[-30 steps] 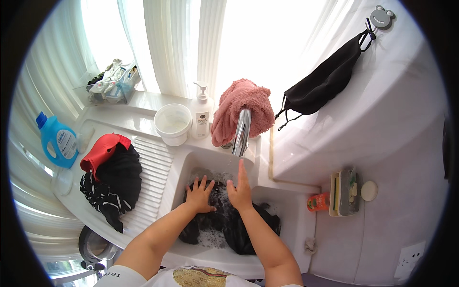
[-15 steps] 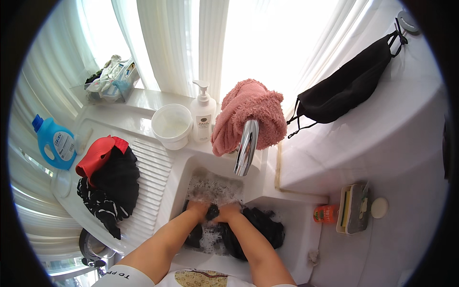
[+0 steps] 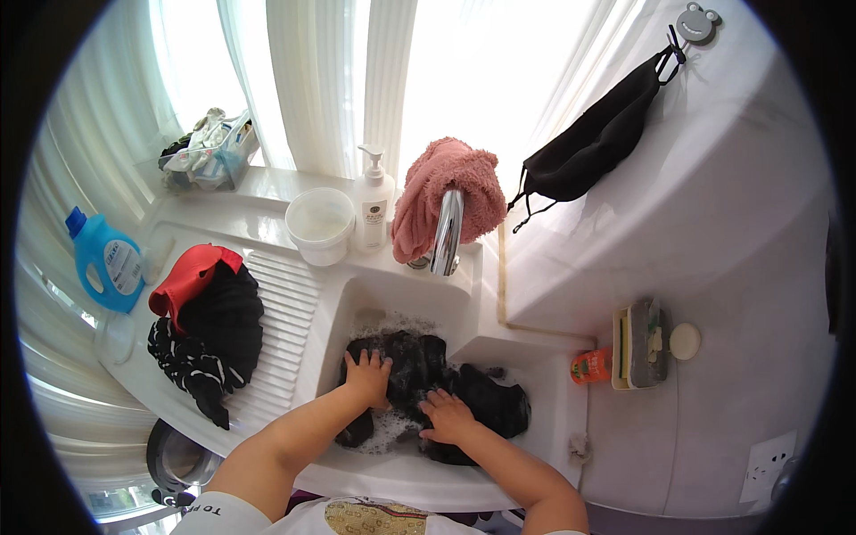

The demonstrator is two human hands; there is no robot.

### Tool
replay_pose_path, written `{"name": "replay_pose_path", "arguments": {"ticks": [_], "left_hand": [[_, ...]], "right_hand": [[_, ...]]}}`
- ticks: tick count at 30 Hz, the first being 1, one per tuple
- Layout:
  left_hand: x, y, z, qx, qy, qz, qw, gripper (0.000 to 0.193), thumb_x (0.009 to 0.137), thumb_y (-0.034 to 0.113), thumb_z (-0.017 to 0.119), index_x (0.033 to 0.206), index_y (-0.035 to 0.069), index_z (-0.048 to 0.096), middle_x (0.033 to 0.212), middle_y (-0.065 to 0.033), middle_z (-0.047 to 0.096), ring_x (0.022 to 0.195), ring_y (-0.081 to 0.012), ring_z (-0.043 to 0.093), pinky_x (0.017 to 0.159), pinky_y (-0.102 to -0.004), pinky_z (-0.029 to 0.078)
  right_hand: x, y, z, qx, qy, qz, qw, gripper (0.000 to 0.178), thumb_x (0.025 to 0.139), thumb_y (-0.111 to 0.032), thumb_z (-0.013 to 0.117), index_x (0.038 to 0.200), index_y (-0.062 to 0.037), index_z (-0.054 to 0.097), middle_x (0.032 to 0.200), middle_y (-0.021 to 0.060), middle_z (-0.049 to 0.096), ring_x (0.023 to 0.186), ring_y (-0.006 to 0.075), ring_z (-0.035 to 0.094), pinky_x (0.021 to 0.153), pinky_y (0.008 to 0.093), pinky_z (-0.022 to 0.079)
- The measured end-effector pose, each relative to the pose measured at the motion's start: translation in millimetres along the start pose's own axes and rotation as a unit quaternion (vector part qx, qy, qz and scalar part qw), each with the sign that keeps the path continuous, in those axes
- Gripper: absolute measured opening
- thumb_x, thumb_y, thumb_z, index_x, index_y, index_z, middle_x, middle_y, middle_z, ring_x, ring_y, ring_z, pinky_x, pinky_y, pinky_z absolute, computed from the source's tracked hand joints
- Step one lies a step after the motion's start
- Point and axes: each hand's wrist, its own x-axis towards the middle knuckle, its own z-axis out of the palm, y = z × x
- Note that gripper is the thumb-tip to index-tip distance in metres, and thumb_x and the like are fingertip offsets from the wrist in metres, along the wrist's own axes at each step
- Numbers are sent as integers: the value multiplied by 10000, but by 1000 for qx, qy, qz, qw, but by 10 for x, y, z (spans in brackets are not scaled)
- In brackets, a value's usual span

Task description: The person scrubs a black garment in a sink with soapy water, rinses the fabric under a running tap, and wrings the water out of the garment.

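Note:
Wet black clothing (image 3: 486, 401) lies in sudsy water in the white sink (image 3: 357, 299), some of it bulging above the foam. My left hand (image 3: 368, 379) rests on its left part, palm down with the fingers spread. A little nearer and to the right, my right hand (image 3: 448, 417) lies on the same black fabric, its fingers also apart. Neither hand grips the cloth. Over the back of the sink reaches a chrome faucet (image 3: 448, 236), with a fluffy pink towel (image 3: 450, 183) draped around it. What lies beneath the cloth is hidden by suds.
Left, on the ribbed washboard, are black clothes (image 3: 227, 312) and a red garment (image 3: 192, 276). Behind stand a white bucket (image 3: 319, 227), pump bottle (image 3: 373, 205) and blue detergent jug (image 3: 105, 263). A black mask (image 3: 588, 143) and soap rack (image 3: 637, 343) are at the right wall.
Both hands have come up out of the suds, from close together to farther apart, and now lie flat on the cloth. More black fabric shows above the water. The view has shifted slightly.

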Motion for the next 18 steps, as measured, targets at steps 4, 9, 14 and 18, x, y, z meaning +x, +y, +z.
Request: {"name": "replay_pose_path", "arguments": {"ticks": [4, 9, 14, 18], "left_hand": [[-60, -85, 110, -64, 104, 14, 992, 1128, 608, 688, 696, 1500, 275, 141, 1565, -127, 23, 1421, -402, 26, 1012, -727, 139], [30, 65, 380, -69, 85, 37, 993, 1015, 685, 759, 570, 1496, 300, 168, 1569, -119, -9, 1423, -406, -37, 988, -764, 81], [106, 44, 55, -42, -44, 30, 998, 891, 737, 661, 606, 1465, 252, 294, 1553, -141, 102, 1417, -417, 48, 1000, -748, 117], [363, 2, 98, -209, 251, 59, 943, 751, 849, 568, 520, 1471, 225, 277, 1550, -134, 126, 1398, -430, 131, 996, -729, 161]], "right_hand": [[-810, -178, -216, -70, 150, 140, 976, 1243, 534, -779, 673, 1510, -266, 99, 1538, 234, -79, 1418, 409, -104, 1032, 705, 1], [-200, 116, 230, -14, 83, 111, 990, 1278, 520, -775, 685, 1511, -229, 89, 1512, 300, -64, 1390, 469, -135, 1062, 669, 29], [-12, 17, 27, 14, 25, 114, 993, 1175, 582, -577, 776, 1491, -134, 178, 1474, 305, 167, 1407, 446, -23, 1085, 611, 174], [113, -29, -34, 103, 226, 40, 968, 1162, 551, -434, 842, 1475, -122, 209, 1429, 285, 259, 1402, 429, 75, 1080, 607, 203]]}}
